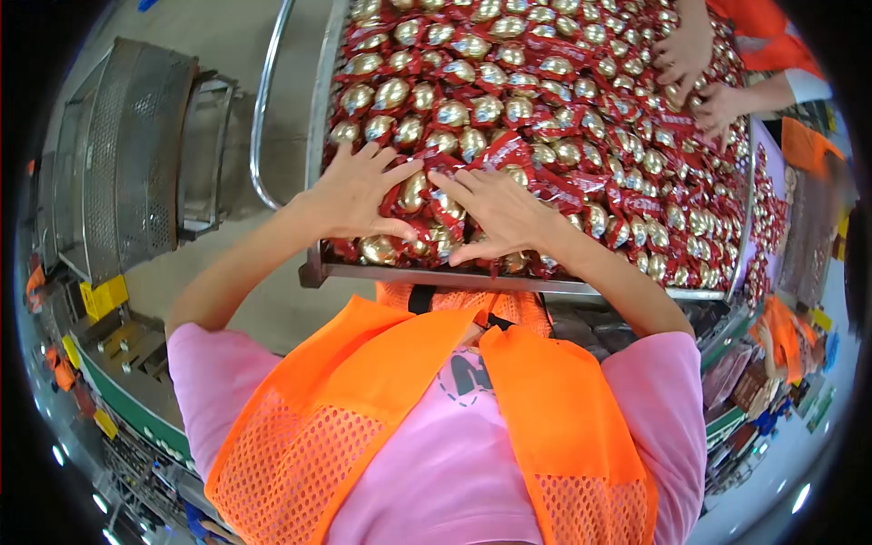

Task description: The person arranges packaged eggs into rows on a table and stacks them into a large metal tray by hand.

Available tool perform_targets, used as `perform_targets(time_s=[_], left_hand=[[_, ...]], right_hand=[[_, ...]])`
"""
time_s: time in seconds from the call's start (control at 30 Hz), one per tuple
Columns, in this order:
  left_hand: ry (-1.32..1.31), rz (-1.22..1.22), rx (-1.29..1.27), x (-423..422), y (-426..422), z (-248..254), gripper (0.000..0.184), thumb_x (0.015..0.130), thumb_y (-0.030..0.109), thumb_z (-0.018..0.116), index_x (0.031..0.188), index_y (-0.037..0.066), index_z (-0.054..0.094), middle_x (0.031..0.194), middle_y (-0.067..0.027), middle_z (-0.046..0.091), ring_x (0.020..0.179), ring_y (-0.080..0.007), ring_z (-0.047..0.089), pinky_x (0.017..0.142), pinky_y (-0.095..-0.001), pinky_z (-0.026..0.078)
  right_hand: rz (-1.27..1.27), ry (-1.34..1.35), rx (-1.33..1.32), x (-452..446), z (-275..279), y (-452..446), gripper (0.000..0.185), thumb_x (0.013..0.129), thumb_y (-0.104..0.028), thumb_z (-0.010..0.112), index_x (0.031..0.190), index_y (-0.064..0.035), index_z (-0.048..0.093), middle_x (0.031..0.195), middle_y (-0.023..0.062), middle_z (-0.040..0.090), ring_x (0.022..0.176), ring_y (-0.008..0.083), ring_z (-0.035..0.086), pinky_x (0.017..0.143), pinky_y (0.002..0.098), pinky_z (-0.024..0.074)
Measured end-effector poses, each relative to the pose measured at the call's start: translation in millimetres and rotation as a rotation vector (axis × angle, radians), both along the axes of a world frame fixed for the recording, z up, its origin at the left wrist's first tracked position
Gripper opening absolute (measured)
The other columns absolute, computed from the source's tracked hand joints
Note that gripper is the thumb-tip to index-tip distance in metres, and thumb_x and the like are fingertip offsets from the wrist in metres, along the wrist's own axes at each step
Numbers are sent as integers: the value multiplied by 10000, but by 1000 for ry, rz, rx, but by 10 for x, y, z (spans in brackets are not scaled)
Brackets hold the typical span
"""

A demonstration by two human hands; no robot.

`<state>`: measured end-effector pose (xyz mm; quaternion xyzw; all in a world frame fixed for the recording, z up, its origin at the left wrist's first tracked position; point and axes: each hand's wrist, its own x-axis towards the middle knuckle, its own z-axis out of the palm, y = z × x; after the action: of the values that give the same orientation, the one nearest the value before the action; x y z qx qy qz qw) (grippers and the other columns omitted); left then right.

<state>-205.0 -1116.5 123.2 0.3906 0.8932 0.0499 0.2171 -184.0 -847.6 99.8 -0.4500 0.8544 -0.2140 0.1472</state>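
Observation:
Red-and-gold wrapped packets (391, 94) lie closely side by side over a large metal-rimmed tray (454, 278). Near its front left corner, my left hand (359, 193) rests on the packets with its fingers spread. My right hand (500, 209) lies just to the right of it, palm down, thumb and fingers apart. Between the two hands a gold packet (413, 193) shows. Neither hand is closed round a packet. What lies under the palms is hidden.
Across the tray at the upper right, another person's hands (701, 82) touch the packets. A curved metal rail (270, 100) runs along the left side. Further left stands a perforated metal cart (127, 163). Another person in an orange vest (781, 336) is at the right.

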Motion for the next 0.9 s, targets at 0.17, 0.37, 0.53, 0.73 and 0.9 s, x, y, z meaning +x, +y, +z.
perform_targets(time_s=[0.17, 0.37, 0.53, 0.73, 0.9], left_hand=[[81, 36, 329, -153, 349, 206, 654, 844, 494, 688, 1325, 66, 571, 1180, -170, 594, 1140, -353, 554, 1024, -508, 390], [-101, -13, 431, 154, 1016, -322, 508, 807, 337, 736, 1183, 55, 545, 1094, -127, 569, 1038, -326, 567, 854, -450, 491], [-226, -52, 406, 133, 935, -332, 445, 816, 274, 696, 1162, 62, 516, 1106, -126, 572, 1083, -333, 553, 905, -478, 474], [-165, -32, 430, 194, 889, -348, 427, 850, 336, 689, 1156, 91, 521, 1132, -112, 584, 1121, -325, 561, 933, -473, 459], [116, 109, 264, 105, 376, 6, 710, 909, 513, 609, 1491, 165, 400, 1442, -199, 436, 1362, -379, 396, 1122, -572, 283]], right_hand=[[-318, 15, -226, -161, 196, 384, 624, 786, -516, 738, 1171, -33, 648, 977, 158, 649, 940, 337, 648, 801, 481, 507], [-447, 72, -34, 229, 57, 545, 578, 796, -283, 768, 1292, -91, 543, 973, 197, 581, 852, 393, 626, 746, 501, 508], [-434, -92, 10, 292, 126, 610, 598, 825, -227, 731, 1352, -112, 471, 986, 187, 549, 842, 383, 619, 698, 462, 521], [-415, -171, 57, 229, 79, 631, 599, 830, -220, 720, 1363, -124, 465, 1082, 172, 554, 982, 392, 610, 787, 488, 515], [-371, -100, 111, 212, 118, 592, 658, 800, -203, 740, 1379, -123, 438, 1076, 195, 537, 968, 396, 603, 775, 481, 518]])
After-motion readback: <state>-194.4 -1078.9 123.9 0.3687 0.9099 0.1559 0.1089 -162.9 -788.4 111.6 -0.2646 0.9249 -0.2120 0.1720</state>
